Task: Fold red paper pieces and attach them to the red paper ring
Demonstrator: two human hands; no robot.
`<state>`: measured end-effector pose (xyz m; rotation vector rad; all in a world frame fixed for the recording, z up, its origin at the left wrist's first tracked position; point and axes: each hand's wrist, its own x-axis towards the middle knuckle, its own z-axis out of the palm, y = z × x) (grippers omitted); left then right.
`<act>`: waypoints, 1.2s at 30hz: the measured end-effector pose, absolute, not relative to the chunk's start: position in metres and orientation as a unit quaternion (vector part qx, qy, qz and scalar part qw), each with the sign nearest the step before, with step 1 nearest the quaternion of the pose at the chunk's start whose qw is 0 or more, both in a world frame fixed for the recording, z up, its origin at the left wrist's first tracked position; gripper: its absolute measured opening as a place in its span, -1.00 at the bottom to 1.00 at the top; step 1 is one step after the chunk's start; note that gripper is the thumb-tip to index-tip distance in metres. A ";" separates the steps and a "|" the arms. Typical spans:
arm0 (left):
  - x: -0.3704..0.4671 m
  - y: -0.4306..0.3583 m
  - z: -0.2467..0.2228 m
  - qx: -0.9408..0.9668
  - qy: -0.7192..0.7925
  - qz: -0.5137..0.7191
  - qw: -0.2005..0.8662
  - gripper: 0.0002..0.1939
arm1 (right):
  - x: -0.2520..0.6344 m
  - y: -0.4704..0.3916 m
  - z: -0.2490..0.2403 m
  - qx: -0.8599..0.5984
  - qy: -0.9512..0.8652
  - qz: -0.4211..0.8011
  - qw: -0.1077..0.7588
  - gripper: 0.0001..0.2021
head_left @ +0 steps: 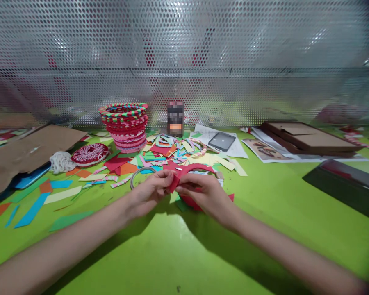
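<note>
Between my hands, above the green table, is a piece of red paper [174,183]. My left hand [150,190] pinches its left side between thumb and fingers. From the other side, my right hand [207,194] grips it with the fingertips. A red ring [199,166] curves just behind and beneath my right hand, which partly covers it. Close to my left hand lies a thin grey ring [135,177]. A heap of cut paper strips [172,153] in many colours spreads out behind both hands.
A stack of striped paper-wrapped rings [127,129] stands at the back left, near a red-and-white woven disc [90,154] and white yarn [61,162]. Brown cardboard [39,143] lies far left. A tablet-like device [222,141], flat boxes [310,137] and a black object [344,180] occupy the right.
</note>
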<state>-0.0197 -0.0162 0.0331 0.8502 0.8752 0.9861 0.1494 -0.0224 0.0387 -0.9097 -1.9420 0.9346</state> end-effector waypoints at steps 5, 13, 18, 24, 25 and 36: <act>-0.022 -0.012 0.029 0.435 0.406 0.442 0.672 -0.84 | 0.150 -0.023 0.042 -0.393 -0.776 0.321 0.376 -0.88; -0.020 -0.011 0.032 0.606 0.447 0.410 0.515 -0.89 | 0.151 -0.021 0.036 -0.447 -0.811 0.182 0.330 -0.91; -0.022 -0.011 0.033 0.609 0.434 0.426 0.509 -0.92 | 0.155 -0.016 0.038 -0.441 -0.778 0.230 0.383 -0.89; -0.022 -0.010 0.029 0.567 0.422 0.435 0.558 -0.88 | 0.158 -0.011 0.032 -0.438 -0.749 0.293 0.402 -0.86; -0.022 -0.009 0.029 0.559 0.425 0.436 0.563 -0.87 | 0.158 -0.011 0.032 -0.437 -0.746 0.297 0.405 -0.87; -0.025 -0.003 0.019 0.477 0.446 0.447 0.611 -0.76 | 0.160 -0.007 0.030 -0.393 -0.766 0.275 0.428 -0.79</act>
